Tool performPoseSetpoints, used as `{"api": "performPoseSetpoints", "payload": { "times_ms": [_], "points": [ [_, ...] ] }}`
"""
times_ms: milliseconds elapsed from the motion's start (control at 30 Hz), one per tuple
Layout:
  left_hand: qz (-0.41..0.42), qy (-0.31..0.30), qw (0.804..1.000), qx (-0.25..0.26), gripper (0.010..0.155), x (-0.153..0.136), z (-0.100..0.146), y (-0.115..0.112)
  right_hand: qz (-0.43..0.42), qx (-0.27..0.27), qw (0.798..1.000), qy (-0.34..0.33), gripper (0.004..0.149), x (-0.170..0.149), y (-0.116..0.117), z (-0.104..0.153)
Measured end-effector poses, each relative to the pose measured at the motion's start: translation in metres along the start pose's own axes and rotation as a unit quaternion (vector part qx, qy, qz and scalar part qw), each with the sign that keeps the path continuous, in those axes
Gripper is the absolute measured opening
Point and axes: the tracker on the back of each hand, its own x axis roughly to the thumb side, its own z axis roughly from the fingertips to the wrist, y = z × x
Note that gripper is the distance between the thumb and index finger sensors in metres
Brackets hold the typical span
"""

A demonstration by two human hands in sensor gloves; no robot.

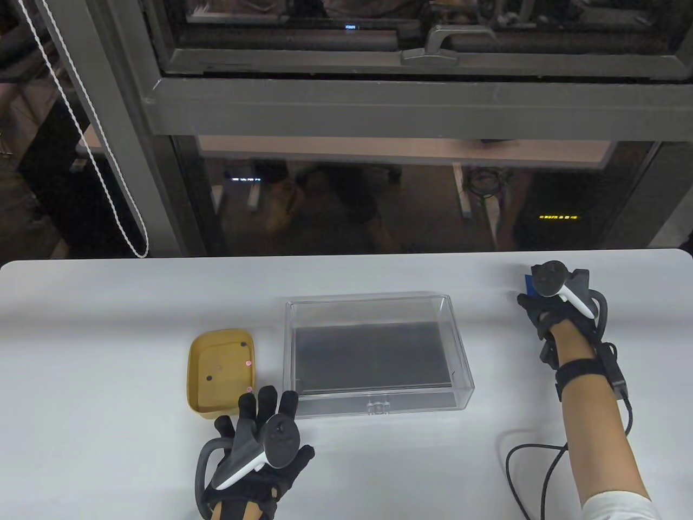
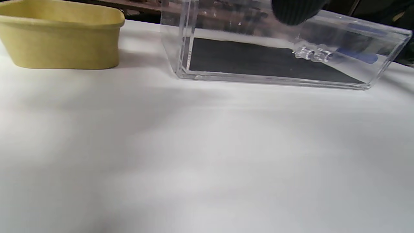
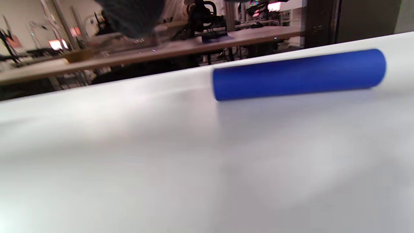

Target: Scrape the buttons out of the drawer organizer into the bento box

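White tabletop before a dark window: our left hand [image 1: 260,439], fingers spread and holding nothing, rests beside the yellow bento box [image 1: 221,375] and clear drawer organizer [image 1: 377,355]. Few buttons [image 1: 248,363] show, already in the box. Our right hand [image 1: 552,309] reaches the blue scraper [image 3: 299,74]; its grip is seemingly unformed, so grasping comes next.

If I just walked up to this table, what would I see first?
A clear plastic box with a dark floor sits mid-table, and a small yellow tub with a few tiny buttons stands on its left. The gloved left hand spreads its fingers in front of the tub. The gloved right hand is far right, by a blue cylinder-like thing lying on the table.
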Motion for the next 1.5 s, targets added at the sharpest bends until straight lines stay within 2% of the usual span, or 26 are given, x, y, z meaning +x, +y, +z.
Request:
{"api": "performPoseSetpoints", "payload": {
  "times_ms": [200, 500, 733, 1067, 1500],
  "points": [
    [0.0, -0.02, 1.0, 0.002, 0.086, 0.007, 0.001, 0.001, -0.018, -0.011, 0.999, -0.043, 0.091, 0.032, -0.022, 0.03],
    [0.0, -0.038, 0.999, 0.005, 0.086, 0.01, 0.0, 0.001, 0.001, -0.014, 0.994, -0.108, 0.095, 0.087, -0.031, 0.081],
    [0.004, -0.049, 0.999, 0.007, 0.086, 0.01, -0.001, 0.0, 0.011, -0.014, 0.989, -0.146, 0.096, 0.129, -0.026, 0.123],
    [0.01, -0.059, 0.998, 0.01, 0.086, 0.009, -0.001, -0.001, 0.018, 0.002, 0.983, -0.182, 0.096, 0.171, -0.009, 0.165],
    [0.013, -0.071, 0.997, 0.006, 0.086, 0.011, -0.002, -0.002, 0.023, 0.017, 0.971, -0.238, 0.098, 0.193, 0.012, 0.221]
  ]
}}
